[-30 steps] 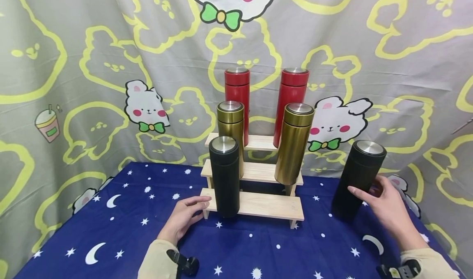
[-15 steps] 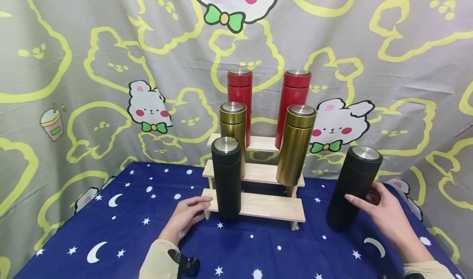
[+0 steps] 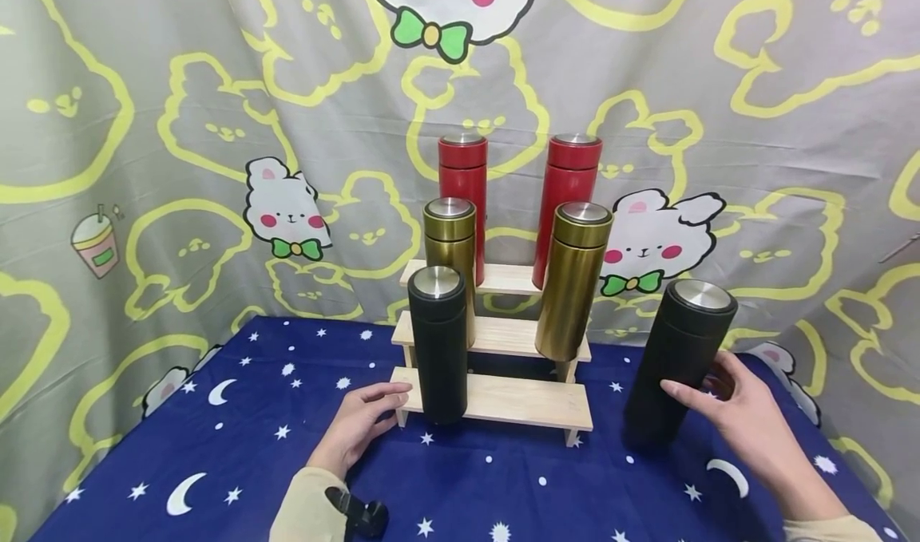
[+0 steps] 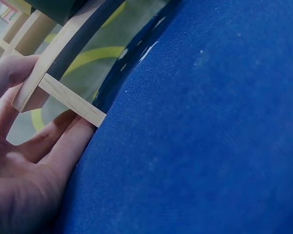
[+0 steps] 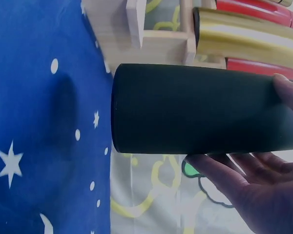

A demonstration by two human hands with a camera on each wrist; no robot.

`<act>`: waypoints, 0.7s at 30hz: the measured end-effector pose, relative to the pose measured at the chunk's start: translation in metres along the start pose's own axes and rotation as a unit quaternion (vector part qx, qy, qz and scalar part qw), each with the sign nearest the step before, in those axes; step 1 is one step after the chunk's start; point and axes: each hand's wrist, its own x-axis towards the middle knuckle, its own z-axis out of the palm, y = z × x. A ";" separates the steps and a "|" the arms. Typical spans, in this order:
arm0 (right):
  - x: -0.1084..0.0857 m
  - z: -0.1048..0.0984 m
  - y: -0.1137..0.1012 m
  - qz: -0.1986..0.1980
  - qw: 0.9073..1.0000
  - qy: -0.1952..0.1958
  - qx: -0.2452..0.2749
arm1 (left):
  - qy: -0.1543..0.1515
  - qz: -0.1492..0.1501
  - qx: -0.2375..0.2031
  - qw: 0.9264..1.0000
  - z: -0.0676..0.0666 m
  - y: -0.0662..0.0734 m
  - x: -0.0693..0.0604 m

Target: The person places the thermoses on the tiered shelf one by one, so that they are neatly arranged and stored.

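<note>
My right hand point(image 3: 740, 422) grips a black thermos bottle point(image 3: 679, 366) to the right of the stepped wooden stand point(image 3: 525, 398). In the right wrist view the black thermos point(image 5: 185, 109) hangs clear of the cloth, its shadow falling there. My left hand point(image 3: 362, 422) holds the left end of the lowest shelf; the left wrist view has the thumb point(image 4: 17, 70) on the board and fingers by the leg point(image 4: 71, 100). Another black thermos point(image 3: 440, 350) stands on that shelf's left part. Gold thermoses point(image 3: 575, 286) occupy the middle step, red thermoses point(image 3: 571, 199) the top one.
A blue cloth point(image 3: 287, 470) with white stars and moons covers the table. Behind it hangs a grey curtain point(image 3: 345, 127) with yellow outlines and cartoon rabbits. The right gold thermos leans slightly close to the lowest shelf's right half.
The right hand has carried the black thermos a little left and nearer to the stand. The left hand keeps its place at the shelf end.
</note>
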 end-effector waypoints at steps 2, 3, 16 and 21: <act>-0.001 0.000 -0.003 -0.007 1.000 0.001 0.002 | 0.000 -0.001 -0.001 1.000 0.000 0.000 0.000; -0.002 0.000 -0.004 -0.009 1.000 0.001 0.004 | 0.001 -0.001 -0.001 1.000 0.000 0.001 0.000; -0.011 0.001 -0.030 -0.036 0.999 -0.005 0.037 | 0.002 -0.003 -0.007 1.000 -0.001 0.001 -0.002; -0.013 0.004 -0.038 -0.044 0.998 -0.005 0.042 | -0.001 0.000 -0.002 1.000 -0.001 0.001 -0.002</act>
